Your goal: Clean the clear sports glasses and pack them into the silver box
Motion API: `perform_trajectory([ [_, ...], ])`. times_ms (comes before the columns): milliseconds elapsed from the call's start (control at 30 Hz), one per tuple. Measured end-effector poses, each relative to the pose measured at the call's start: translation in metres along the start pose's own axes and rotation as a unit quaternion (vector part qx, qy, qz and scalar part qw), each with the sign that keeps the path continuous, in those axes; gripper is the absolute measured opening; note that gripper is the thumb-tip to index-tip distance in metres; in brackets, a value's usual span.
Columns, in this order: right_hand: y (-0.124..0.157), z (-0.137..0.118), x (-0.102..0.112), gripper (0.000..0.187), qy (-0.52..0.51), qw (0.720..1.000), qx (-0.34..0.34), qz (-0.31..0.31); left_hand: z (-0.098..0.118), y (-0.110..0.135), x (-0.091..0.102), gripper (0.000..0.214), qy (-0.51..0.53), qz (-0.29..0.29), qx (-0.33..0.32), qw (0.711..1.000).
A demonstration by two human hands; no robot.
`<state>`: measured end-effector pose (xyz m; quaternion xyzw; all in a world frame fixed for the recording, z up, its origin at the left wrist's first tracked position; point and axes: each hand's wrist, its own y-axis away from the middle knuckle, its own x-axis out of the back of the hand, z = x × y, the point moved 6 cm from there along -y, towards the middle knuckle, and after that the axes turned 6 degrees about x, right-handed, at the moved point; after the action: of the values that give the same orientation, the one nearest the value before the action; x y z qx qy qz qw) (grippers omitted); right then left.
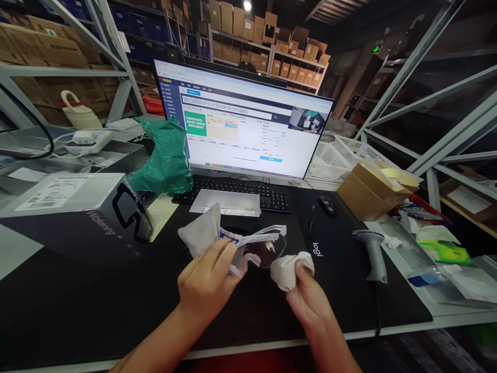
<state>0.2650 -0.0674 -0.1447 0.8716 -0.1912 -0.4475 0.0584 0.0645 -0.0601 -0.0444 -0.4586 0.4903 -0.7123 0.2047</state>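
Dim overall; monitor [240, 137] glowing, ceiling lamp [247, 5] glaring; edges stretched.

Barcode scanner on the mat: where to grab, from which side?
Likely best by the scanner handle, from the near side: it juts from the scanner head toward the person. The right hand is closer, but would need to release the white cloth first.

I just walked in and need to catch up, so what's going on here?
A person's left hand holds clear glasses with a transparent frame; a soft-looking grey pouch is against that hand. The right hand pinches a folded white cloth close to the glasses, but contact is unclear. Both hands are above a flat black mat, with an open white rectangular tray just beyond.
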Motion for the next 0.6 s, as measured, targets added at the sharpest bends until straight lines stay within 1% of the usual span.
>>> perform_trajectory([
  [100, -0.002, -0.002, 0.011, 0.037, 0.018, 0.999, 0.032, 0.013, -0.004, 0.002, -0.003, 0.028, 0.005, -0.011, 0.019, 1.0],
  [200, 0.003, 0.001, 0.009, 0.036, 0.052, 0.998, 0.037, 0.005, -0.004, 0.003, -0.005, 0.029, 0.01, -0.021, 0.03, 0.999],
  [300, 0.011, 0.005, -0.007, 0.04, 0.079, 0.995, 0.048, -0.033, -0.004, 0.004, -0.007, 0.029, 0.013, -0.021, 0.038, 0.999],
  [400, 0.02, 0.013, -0.03, 0.044, 0.067, 0.994, 0.053, -0.071, -0.003, 0.005, -0.007, 0.03, 0.003, -0.023, 0.038, 0.999],
  [500, 0.028, 0.022, -0.053, 0.037, 0.052, 0.989, 0.06, -0.126, -0.003, 0.005, -0.005, 0.032, 0.0, -0.026, 0.022, 0.999],
  [533, 0.03, 0.023, -0.058, 0.035, 0.056, 0.987, 0.071, -0.135, -0.004, 0.005, -0.004, 0.032, -0.002, -0.024, 0.017, 1.0],
  [600, 0.032, 0.022, -0.063, 0.034, 0.076, 0.984, 0.103, -0.126, -0.004, 0.005, -0.002, 0.03, -0.007, -0.021, 0.005, 1.0],
])
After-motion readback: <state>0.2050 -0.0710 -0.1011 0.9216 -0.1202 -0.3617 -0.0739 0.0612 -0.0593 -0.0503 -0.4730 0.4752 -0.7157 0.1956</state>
